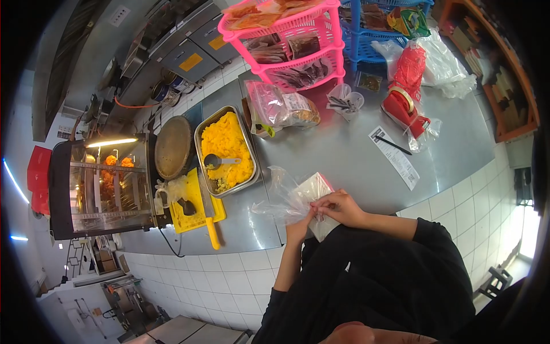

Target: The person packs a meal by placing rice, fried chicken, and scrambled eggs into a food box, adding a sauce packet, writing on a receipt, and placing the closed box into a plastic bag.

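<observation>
Both hands meet at the front edge of the metal table, over a clear plastic bag (285,192) that spreads loose and crumpled to the left. My left hand (301,225) is closed on the gathered plastic. Beside it, my right hand (339,207) pinches at the same bag, its fingertips touching those of the left. Beneath the hands lies a flat whitish packet with a pink edge (322,182), partly covered by the hands and the plastic. Its contents cannot be made out.
Left of the hands are a steel tray of yellow food (255,172) with a scoop (212,161), and a yellow cutting board (189,221) with a knife (212,229). Farther off stand a pink rack (338,43), a red tape dispenser (405,114), and a receipt (395,157) under a black pen (394,145).
</observation>
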### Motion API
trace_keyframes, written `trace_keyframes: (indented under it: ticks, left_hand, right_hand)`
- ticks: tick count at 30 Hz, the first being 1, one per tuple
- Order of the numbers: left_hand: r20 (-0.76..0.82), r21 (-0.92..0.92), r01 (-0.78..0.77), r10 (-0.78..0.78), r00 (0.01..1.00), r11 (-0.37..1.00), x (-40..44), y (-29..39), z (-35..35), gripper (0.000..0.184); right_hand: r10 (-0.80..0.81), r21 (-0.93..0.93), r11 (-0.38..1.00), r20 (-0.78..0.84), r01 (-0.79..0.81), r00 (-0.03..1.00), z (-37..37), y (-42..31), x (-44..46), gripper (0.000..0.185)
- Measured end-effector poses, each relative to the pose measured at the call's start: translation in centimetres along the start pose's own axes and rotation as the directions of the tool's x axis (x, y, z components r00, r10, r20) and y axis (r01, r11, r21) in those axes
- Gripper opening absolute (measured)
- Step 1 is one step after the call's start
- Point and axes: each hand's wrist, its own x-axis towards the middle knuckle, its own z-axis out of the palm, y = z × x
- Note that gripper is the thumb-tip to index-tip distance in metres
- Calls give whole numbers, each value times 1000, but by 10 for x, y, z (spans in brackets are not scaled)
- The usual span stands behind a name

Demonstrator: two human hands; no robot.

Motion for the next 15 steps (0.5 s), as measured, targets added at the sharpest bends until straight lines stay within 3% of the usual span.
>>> trace_keyframes:
  ticks: [1,2,4,7,12,14,15]
  left_hand:
    - [20,-25,25,-25,999,999,2,-6,-2,23]
    - [41,-50,51,-49,998,997,2,-6,-2,24]
    - [32,-51,48,-47,998,998,0,-3,0,24]
    - [27,-58,38,-36,999,998,-1,1,2,24]
    - [36,-5,13,-13,999,1000,-2,0,-1,21]
    - [185,173,-56,23,982,983,0,6,-2,21]
    - [188,174,-57,24,982,983,-2,14,0,21]
  right_hand:
    - [146,67,987,1,-146,989,-1,-6,1,31]
    - [146,67,987,4,-145,989,1,-3,0,31]
    - [245,305,925,-23,-226,969,6,4,-3,48]
    - [193,231,957,-48,-177,980,6,7,-4,56]
    - [188,248,954,-54,-169,981,9,13,-5,52]
    - [188,252,953,-55,-169,981,9,16,-5,52]
    - [237,341,918,-68,-201,969,11,18,-7,49]
